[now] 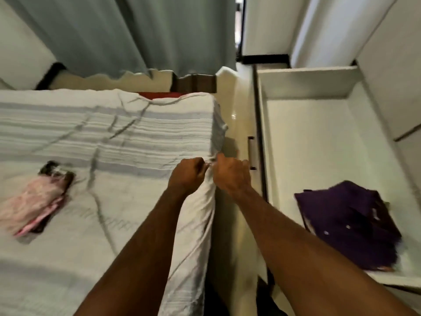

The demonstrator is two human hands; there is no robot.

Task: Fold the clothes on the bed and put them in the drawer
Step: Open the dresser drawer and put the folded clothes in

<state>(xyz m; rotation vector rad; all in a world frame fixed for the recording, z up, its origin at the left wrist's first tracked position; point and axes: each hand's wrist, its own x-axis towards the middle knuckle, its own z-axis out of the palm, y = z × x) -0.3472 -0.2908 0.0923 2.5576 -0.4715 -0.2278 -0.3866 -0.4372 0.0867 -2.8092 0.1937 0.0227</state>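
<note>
Seen from above, two bare forearms reach forward from the bottom of the view and meet at the right edge of a bed (pixel 68 247). The left hand (pixel 187 176) is curled into a fist, knuckles up, its fingers bunched round the white bedspread (pixel 114 137) at the corner of the mattress. The right hand (pixel 231 176) sits just beside it, almost touching, with fingers bent and the thumb side pointing up, pinching the same gathered edge of cloth where it hangs over the side. The bedspread is white with grey stripes and creased. On the bed, well to the left of both hands, lies a folded pink garment (pixel 34 201) with dark trim, untouched. To the right of the bed stands an open white drawer (pixel 307 137), and in its near part lies a folded purple garment (pixel 350 224), well apart from the hands. A grey-blue curtain (pixel 127 35) hangs beyond the bed.
</note>
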